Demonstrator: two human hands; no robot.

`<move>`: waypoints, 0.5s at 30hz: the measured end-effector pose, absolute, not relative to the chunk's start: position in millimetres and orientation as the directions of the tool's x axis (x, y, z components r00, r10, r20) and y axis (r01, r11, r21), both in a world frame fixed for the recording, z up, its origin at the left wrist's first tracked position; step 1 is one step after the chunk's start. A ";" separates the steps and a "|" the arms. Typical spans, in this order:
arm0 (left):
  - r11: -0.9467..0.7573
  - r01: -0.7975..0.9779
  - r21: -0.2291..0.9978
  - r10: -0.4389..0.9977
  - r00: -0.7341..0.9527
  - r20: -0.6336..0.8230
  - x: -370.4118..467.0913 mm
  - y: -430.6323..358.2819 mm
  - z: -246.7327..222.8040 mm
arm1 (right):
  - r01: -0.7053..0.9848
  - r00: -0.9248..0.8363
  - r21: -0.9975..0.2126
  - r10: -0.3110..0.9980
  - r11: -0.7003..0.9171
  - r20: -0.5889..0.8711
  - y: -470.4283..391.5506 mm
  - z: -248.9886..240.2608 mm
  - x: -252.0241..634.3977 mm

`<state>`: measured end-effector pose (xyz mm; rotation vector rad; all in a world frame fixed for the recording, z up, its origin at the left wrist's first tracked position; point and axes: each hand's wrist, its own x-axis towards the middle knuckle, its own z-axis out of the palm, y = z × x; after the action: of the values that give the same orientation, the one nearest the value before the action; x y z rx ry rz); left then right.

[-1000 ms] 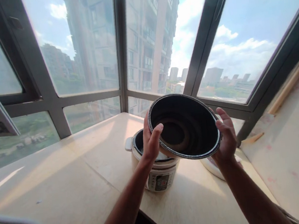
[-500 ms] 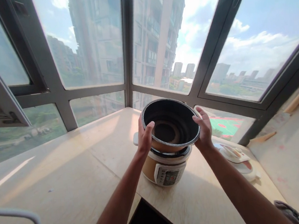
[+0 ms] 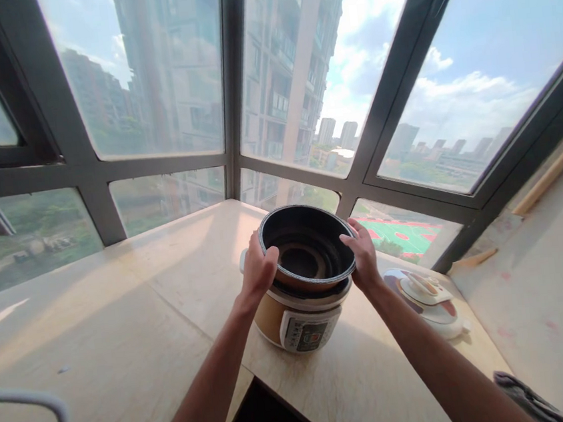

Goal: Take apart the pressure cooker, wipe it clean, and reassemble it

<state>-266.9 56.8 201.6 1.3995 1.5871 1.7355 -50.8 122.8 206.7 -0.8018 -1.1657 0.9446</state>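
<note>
A dark round inner pot [image 3: 310, 245] is held by its rim between both hands, over the mouth of a gold and white electric cooker [image 3: 272, 316]. My left hand [image 3: 260, 265] grips the pot's left side, thumb over the rim. On the right side, my right hand [image 3: 362, 251] holds the rim with its thumb inside. The pot's lower part is hidden by the cooker's top edge and its own wall. The cooker's control panel [image 3: 307, 330] faces me.
The cooker's lid [image 3: 428, 296] lies on the pale countertop [image 3: 137, 327] at the right. A dark opening [image 3: 273, 420] is in the front. A white curved tube [image 3: 24, 394] stands at the lower left. Windows [image 3: 166, 69] rise behind, and a dark cloth [image 3: 522, 397] sits at the lower right.
Both hands have lowered the pot closer to the cooker, and its rim is less far above it. The whole view has shifted, so the scene sits slightly further left.
</note>
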 end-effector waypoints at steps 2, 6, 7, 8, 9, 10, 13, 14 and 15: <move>-0.158 0.439 0.885 0.844 -0.405 0.352 -269.2 56.0 201.0 | -0.081 0.110 -0.912 0.913 0.401 0.392 128.4 197.6 -46.7; -0.037 0.620 0.784 0.868 -0.369 0.333 -270.7 60.0 195.1 | 0.165 0.104 -0.906 0.907 0.389 0.408 136.2 186.5 -39.0; -0.023 0.650 0.760 0.871 -0.360 0.334 -270.8 61.1 193.0 | 0.211 0.093 -0.900 0.908 0.382 0.408 137.6 185.4 -37.7; -0.013 0.676 0.736 0.872 -0.353 0.340 -271.0 62.0 190.9 | 0.253 0.078 -0.893 0.912 0.373 0.403 138.8 184.8 -36.7; -0.007 0.700 0.714 0.870 -0.348 0.350 -271.5 62.7 188.7 | 0.294 0.063 -0.884 0.916 0.363 0.397 139.8 184.5 -35.9; -0.002 0.721 0.693 0.866 -0.345 0.361 -272.1 63.1 186.3 | 0.334 0.050 -0.874 0.919 0.352 0.390 140.8 184.2 -35.2; 0.002 0.761 0.648 0.859 -0.333 0.389 -274.8 64.0 178.7 | 0.456 0.029 -0.827 0.923 0.330 0.384 142.3 183.5 -33.4; 0.001 0.769 0.640 0.856 -0.332 0.397 -275.6 64.3 176.2 | 0.492 0.022 -0.809 0.924 0.321 0.381 142.1 183.2 -32.6; 0.000 0.775 0.632 0.851 -0.333 0.407 -276.2 64.6 173.9 | 0.524 0.016 -0.793 0.927 0.311 0.375 141.5 183.0 -31.9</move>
<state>-276.2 64.6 173.9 1.7575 2.1539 1.2523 -31.9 141.5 183.0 -1.3400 -1.6404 0.5388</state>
